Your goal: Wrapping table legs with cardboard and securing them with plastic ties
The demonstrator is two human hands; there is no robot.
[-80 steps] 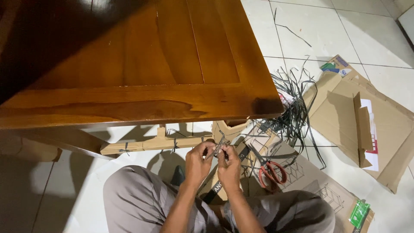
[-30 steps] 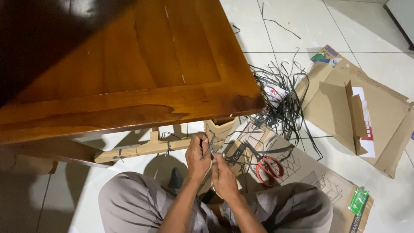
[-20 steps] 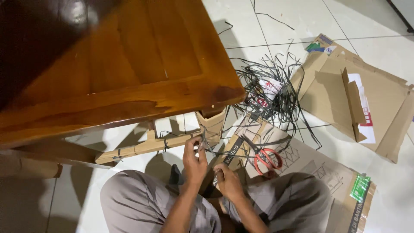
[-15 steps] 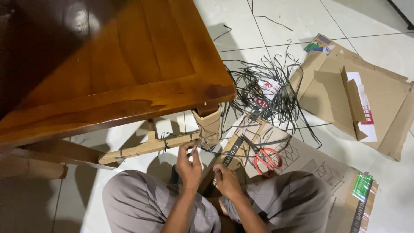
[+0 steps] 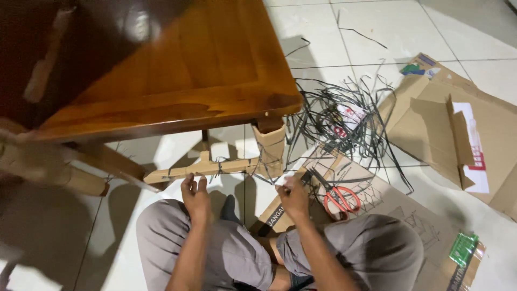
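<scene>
two bare hands work low beside the cardboard-wrapped crossbar (image 5: 207, 168) that runs under the glossy brown wooden table (image 5: 177, 70), tied with thin dark straps. the left hand (image 5: 195, 195) hangs just below that crossbar with its fingers spread loose, grasping nothing. the right hand (image 5: 294, 195) is pinched closed near the cardboard-wrapped table leg (image 5: 271, 146); what it grips is too small to tell. red-handled scissors (image 5: 338, 197) lie just right of it on a flattened brown cardboard sheet (image 5: 393, 210). beyond them a tangle of black plastic strapping (image 5: 339, 116) sprawls over the white tiled floor (image 5: 377, 27), next to a large opened cardboard box (image 5: 463, 134). grey trousers (image 5: 226, 253) cover the crossed legs.
</scene>
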